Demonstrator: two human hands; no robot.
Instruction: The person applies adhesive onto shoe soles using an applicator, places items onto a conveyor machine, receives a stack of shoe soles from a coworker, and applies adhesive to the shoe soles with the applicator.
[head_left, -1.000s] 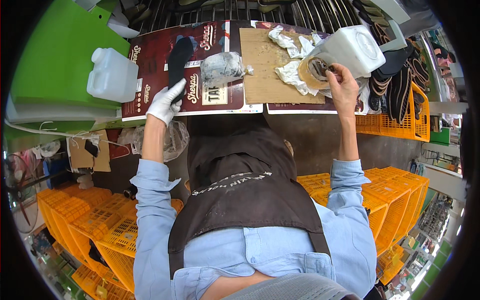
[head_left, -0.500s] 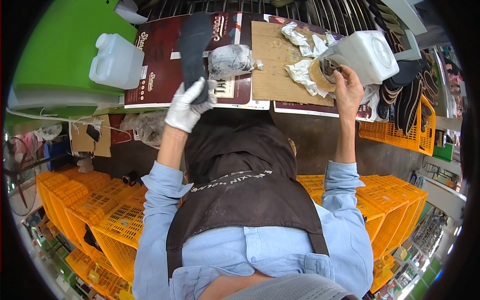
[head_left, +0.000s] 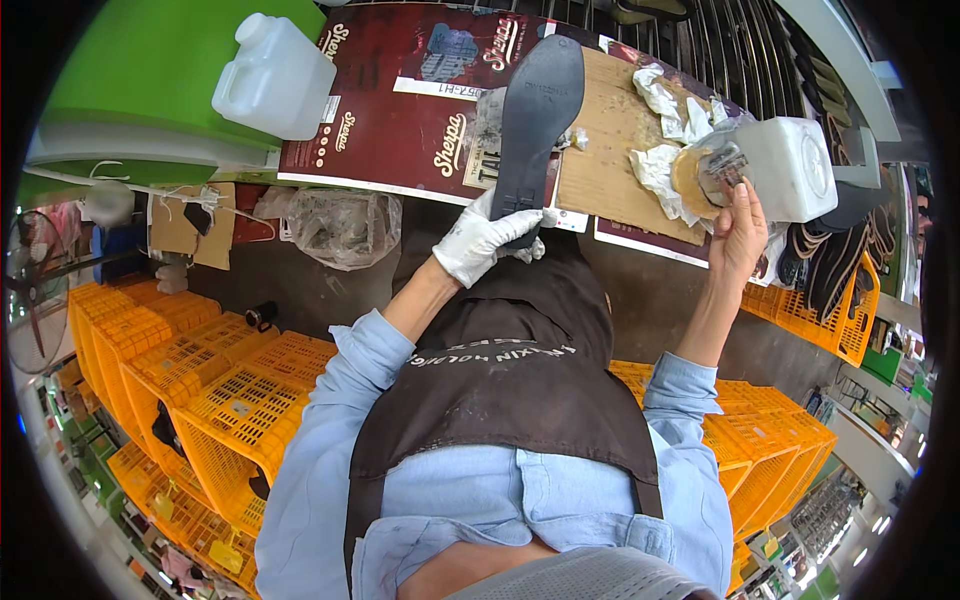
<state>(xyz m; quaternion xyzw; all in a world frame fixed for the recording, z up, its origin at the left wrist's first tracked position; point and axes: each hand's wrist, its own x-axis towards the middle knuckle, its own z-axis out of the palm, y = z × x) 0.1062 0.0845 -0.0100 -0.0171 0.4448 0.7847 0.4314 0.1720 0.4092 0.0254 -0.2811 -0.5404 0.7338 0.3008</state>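
My left hand [head_left: 487,240], in a white glove, is closed around the heel end of a black shoe sole [head_left: 540,100]. The sole stands out over the table's front edge, its toe pointing away from me. My bare right hand [head_left: 738,232] is at the mouth of an amber round tub [head_left: 690,180], fingertips pinched together. Something grey-brown shows inside the tub by those fingers; I cannot make out what they hold. Beside the tub stands a white plastic jug [head_left: 795,170]. Behind the sole, a smudged wrapped bundle [head_left: 488,125] is partly hidden.
Crumpled white tissues [head_left: 655,170] lie on a brown cardboard sheet [head_left: 610,130]. Dark red printed card [head_left: 390,130] covers the table's left part, near a translucent jug [head_left: 275,75]. More soles [head_left: 835,255] hang over a yellow crate at right. Yellow crates [head_left: 240,400] are stacked behind me.
My left hand has brought the sole to the right and nearer me, over the wrapped bundle. My right hand stays at the tub. The whole view has shifted somewhat.
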